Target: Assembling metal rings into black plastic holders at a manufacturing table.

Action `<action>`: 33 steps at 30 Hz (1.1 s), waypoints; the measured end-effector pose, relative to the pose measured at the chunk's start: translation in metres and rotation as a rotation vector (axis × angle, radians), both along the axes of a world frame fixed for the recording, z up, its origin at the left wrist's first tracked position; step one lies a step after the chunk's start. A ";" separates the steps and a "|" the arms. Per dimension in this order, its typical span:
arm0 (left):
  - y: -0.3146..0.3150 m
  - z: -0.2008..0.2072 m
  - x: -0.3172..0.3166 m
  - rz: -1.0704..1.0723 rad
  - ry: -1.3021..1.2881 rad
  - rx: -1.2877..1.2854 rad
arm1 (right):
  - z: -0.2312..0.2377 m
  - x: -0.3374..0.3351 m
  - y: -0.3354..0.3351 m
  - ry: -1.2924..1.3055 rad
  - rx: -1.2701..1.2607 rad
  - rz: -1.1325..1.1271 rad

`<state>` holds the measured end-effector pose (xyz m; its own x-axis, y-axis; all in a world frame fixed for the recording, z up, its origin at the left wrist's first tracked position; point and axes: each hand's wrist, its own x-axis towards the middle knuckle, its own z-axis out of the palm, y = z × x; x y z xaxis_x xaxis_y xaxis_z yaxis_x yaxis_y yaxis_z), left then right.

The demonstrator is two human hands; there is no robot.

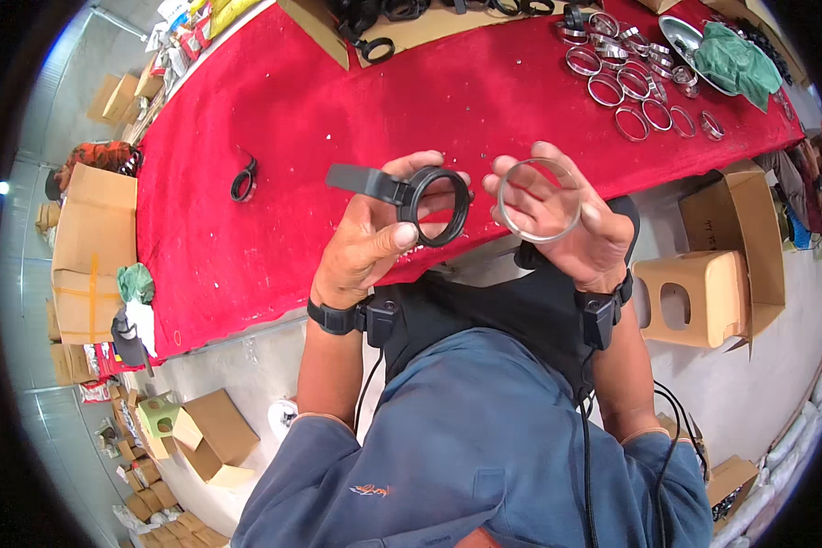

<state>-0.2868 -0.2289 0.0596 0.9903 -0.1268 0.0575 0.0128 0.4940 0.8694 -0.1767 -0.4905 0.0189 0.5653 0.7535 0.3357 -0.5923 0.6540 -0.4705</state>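
My left hand [361, 239] grips a black plastic ring with a flat handle [367, 181], thumb on the near side and fingers behind. The handle points to the left, and the ring stands upright, facing my right hand. Opposite it, my right hand [601, 233] holds a thin silver ring [541, 240] between the thumb and the fingers. The fingers show through this ring; whether it has a clear pane I cannot tell. Both rings are held above the near edge of the red-covered table [411, 110], a short gap apart.
Several loose silver rings [605, 106] lie at the far right, beside a metal tray [678, 41] with a green cloth [740, 64]. A similar black ring [235, 187] lies on the left. An open cardboard box [324, 35] holds black parts. A tan stool [717, 297] stands at the right.
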 end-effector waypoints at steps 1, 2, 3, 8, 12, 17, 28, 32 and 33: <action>0.000 0.001 -0.001 0.007 0.007 -0.009 | -0.004 0.000 -0.001 -0.012 0.025 -0.008; 0.000 0.001 -0.001 0.027 0.016 0.034 | -0.008 0.000 -0.001 -0.004 0.017 -0.001; 0.000 0.000 0.002 0.043 0.020 0.079 | -0.011 0.004 -0.001 -0.038 0.059 0.005; -0.001 -0.007 -0.003 0.029 0.015 0.040 | -0.022 0.010 0.006 -0.131 0.187 0.044; -0.003 -0.004 -0.005 -0.008 0.030 -0.028 | -0.007 0.005 0.008 -0.126 0.072 0.003; -0.003 -0.009 -0.005 0.023 0.083 0.002 | 0.007 -0.002 0.004 -0.086 -0.257 -0.116; -0.007 -0.011 -0.008 0.174 -0.008 0.138 | 0.009 -0.011 -0.007 -0.350 -0.407 -0.250; -0.015 -0.007 -0.009 0.177 -0.033 0.145 | 0.003 -0.007 -0.014 -0.384 -0.353 -0.181; -0.016 -0.005 -0.009 0.178 -0.046 0.159 | 0.003 -0.005 -0.015 -0.339 -0.294 -0.122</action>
